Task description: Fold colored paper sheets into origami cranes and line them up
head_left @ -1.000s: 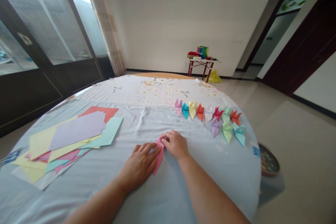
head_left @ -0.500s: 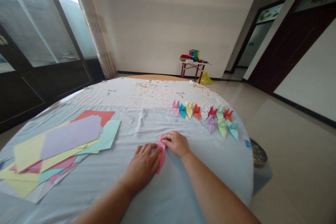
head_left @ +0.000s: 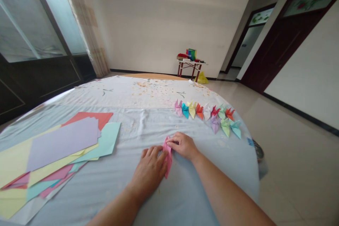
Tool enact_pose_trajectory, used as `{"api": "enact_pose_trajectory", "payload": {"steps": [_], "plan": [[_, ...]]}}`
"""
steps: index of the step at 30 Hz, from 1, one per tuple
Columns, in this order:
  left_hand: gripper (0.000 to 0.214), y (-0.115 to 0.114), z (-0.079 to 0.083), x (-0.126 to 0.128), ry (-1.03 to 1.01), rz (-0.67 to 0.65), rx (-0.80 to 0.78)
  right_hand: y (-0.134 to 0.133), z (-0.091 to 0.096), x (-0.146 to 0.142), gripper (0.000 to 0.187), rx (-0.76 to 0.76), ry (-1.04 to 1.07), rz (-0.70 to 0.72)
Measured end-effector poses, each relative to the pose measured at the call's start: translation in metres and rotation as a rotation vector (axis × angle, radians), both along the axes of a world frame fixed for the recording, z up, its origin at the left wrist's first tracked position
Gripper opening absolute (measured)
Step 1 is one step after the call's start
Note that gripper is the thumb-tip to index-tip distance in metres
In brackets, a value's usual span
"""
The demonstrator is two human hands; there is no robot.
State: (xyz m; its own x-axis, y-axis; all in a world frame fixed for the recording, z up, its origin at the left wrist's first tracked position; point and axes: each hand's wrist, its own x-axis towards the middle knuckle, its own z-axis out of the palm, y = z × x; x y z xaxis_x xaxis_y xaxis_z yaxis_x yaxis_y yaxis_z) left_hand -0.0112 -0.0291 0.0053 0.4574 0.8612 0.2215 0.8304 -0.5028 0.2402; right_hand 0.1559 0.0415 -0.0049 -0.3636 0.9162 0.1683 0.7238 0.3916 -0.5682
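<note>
Pink paper (head_left: 169, 159) has shifted slightly right: narrow, folded, sharply pointed

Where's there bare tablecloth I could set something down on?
Two patches of tablecloth: right of the right hand, nearer than the folded figures; and between the paper sheets and left hand. Crowded spots: the sheets at left, the figures at right, and the pink paper touched by both hands.

The left hand (head_left: 150, 166) is hiding part of the pink paper (head_left: 169, 160). At eight o'clock, sheets (head_left: 63, 143) are running off-frame; at four, the counter (head_left: 227, 169) is partly masking a blurred bowl (head_left: 259, 150).
</note>
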Motion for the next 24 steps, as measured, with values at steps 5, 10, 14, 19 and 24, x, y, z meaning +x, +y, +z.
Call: {"api": "enact_pose_trajectory", "payload": {"steps": [5,10,14,19,24], "plan": [[0.033,0.000,0.000,-0.001,0.018,0.004,0.001,0.001,0.001,0.002,0.022,0.024,-0.067,0.056],[0.035,0.001,0.002,0.000,0.044,-0.022,-0.006,0.001,0.002,0.004,0.025,0.048,-0.123,0.123],[0.036,0.000,-0.001,0.000,0.066,-0.029,0.000,0.000,0.001,0.005,0.027,0.063,-0.159,0.155],[0.038,0.000,-0.007,0.001,0.097,0.015,0.030,-0.004,0.002,0.005,0.030,0.112,-0.198,0.169],[0.039,0.000,-0.010,0.002,0.120,0.030,0.031,-0.011,-0.001,0.005,0.031,0.219,-0.237,0.112]]}}
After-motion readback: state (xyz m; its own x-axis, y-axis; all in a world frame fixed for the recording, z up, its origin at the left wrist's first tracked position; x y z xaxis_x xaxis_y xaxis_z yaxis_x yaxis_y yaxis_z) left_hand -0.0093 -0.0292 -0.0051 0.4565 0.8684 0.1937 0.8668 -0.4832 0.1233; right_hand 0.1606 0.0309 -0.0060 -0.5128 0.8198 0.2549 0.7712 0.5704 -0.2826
